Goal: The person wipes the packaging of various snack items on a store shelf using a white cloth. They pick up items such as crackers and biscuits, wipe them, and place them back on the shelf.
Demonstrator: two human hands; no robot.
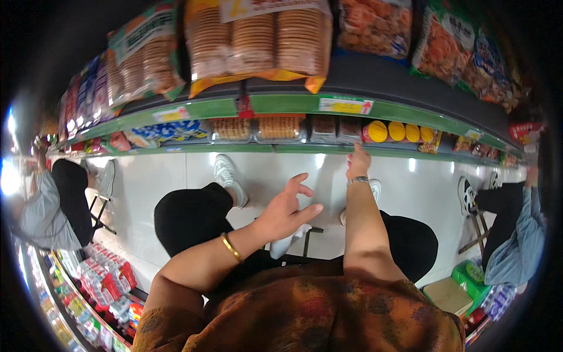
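Observation:
My left hand [288, 211], with a gold bangle on its wrist, is held over my lap with its fingers apart and nothing in it. My right hand [359, 162], with a watch or bracelet on its wrist, reaches to the lower shelf. Its fingertips are at the edge by dark packs in clear plastic [349, 128], close to a row of yellow-lidded containers [378, 131]; whether it touches or grips anything is unclear. Left of the dark packs lie clear trays of biscuits [279, 127]. On the upper shelf stands a large yellow-edged bag of stacked round biscuits [255, 44].
A green shelf rail [286, 104] with price tags runs across in front of me. Bagged snacks [376, 26] fill the upper right. Seated people [48, 211] are at both sides on folding stools. Shelves of packaged goods [103, 273] stand behind, and a green box [470, 281] lies at lower right.

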